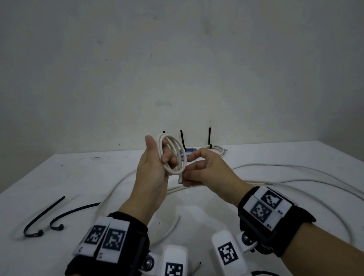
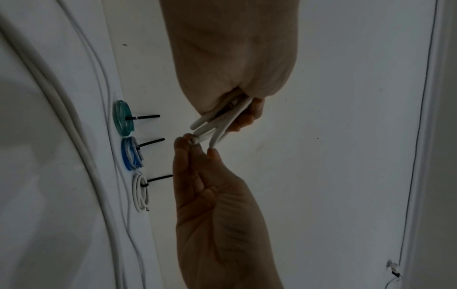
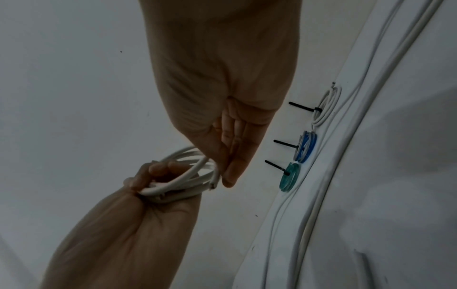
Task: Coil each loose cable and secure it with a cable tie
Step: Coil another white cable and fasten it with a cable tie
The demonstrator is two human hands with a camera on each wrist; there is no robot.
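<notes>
A white cable coil (image 1: 173, 156) of a few loops is held upright above the table. My left hand (image 1: 159, 153) grips it, with fingers curled through the loops. My right hand (image 1: 186, 175) pinches the coil's free end (image 1: 180, 179) at the bottom of the loops. In the left wrist view the left hand (image 2: 237, 109) comes in from the top with the coil (image 2: 217, 125), and the right hand's fingertips (image 2: 184, 142) meet the cable end. In the right wrist view the right hand (image 3: 228, 174) touches the coil (image 3: 183, 176) held in the left hand (image 3: 150, 181).
Three tied coils lie at the table's far edge: teal (image 2: 122, 121), blue (image 2: 132, 154) and white (image 2: 141, 193), each with a black tie tail sticking up. Two loose black cable ties (image 1: 43, 215) lie front left. A long loose white cable (image 1: 281, 175) sprawls across the table (image 1: 54, 179).
</notes>
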